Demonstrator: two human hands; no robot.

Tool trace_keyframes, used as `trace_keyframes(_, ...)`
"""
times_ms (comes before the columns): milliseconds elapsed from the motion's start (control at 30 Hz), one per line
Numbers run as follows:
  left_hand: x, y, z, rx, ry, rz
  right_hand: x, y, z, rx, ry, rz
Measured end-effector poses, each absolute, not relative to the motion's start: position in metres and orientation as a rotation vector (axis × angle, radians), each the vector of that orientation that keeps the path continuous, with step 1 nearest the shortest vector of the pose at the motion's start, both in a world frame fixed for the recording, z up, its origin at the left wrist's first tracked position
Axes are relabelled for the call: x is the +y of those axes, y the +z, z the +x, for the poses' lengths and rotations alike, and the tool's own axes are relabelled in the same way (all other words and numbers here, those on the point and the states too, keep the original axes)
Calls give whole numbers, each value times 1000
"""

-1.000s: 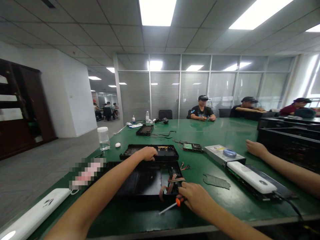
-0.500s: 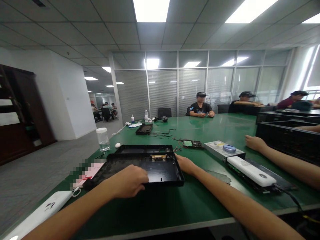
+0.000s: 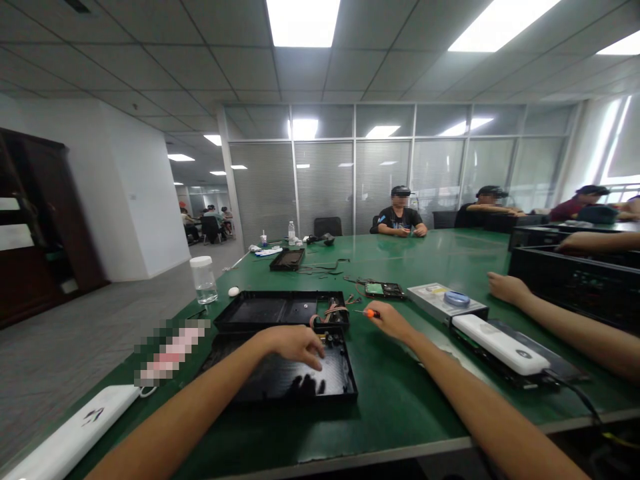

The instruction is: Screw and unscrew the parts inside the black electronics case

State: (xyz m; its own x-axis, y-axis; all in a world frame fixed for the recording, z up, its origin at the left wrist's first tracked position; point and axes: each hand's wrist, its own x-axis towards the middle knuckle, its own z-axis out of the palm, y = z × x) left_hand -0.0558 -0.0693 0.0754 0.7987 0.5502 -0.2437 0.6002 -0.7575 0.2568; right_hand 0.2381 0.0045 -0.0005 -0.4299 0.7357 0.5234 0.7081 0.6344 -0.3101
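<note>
My right hand (image 3: 393,323) is closed around a small screwdriver (image 3: 370,313) with an orange handle, its thin shaft pointing left. The tool is beside the right end of an opened black plastic case. Above the near half of the case (image 3: 333,383), my left hand (image 3: 297,343) hovers with its fingers apart, holding nothing; its reflection shows in the glossy surface. The far half of the case (image 3: 273,309) lies just behind, and a bundle of coloured wires (image 3: 330,311) is at its right end. My left forearm hides part of the near half.
A clear jar with a white lid (image 3: 204,280) stands at the left edge. A green circuit board (image 3: 383,289), a metal box (image 3: 445,303) and a white power bank (image 3: 500,343) lie to the right. Another person's arm (image 3: 560,317) rests near a black computer case (image 3: 575,280).
The near half of the case has come down flat on the table. My left hand has let go of it; my right hand has moved off its edge, and the screwdriver now shows.
</note>
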Motion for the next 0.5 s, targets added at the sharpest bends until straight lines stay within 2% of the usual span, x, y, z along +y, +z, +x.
trace_keyframes(133,-40,49,-18,817,108,2894,-2,1,229,-2214,30,-1110)
trace_keyframes(300,-28,17,-4,658,231,3070,0,0,230,-2217,32,-1090)
trace_keyframes(500,-21,6,-11,578,354,3101,6,-4,227,-2218,45,-1072)
